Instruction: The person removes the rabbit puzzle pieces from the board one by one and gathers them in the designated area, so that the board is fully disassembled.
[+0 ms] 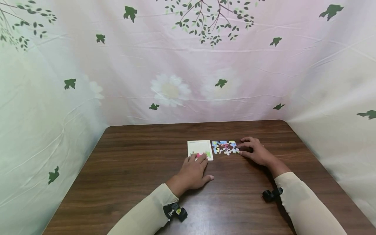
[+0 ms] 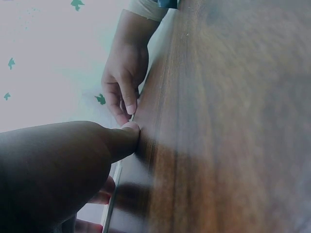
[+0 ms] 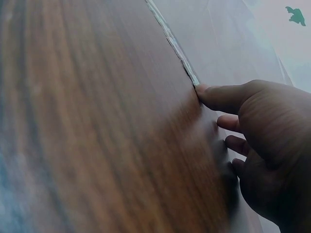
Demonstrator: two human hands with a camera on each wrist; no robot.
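Note:
A white-bordered puzzle tray lies toward the back of the table. A pink piece and some green show along its near side. My left hand rests there with fingers spread, its fingertips over the tray's near edge and its thumb out on the wood. Right beside the tray lies a group of colourful jigsaw pieces, close together in rows. My right hand is at the group's right edge, thumb and fingertips touching the outer pieces. In the right wrist view its thumb meets the end of the thin puzzle edge.
The brown wooden table has rounded back corners. A pale cloth printed with leaves, birds and flowers hangs behind it and along both sides. Each forearm wears a black wrist camera over a light sleeve.

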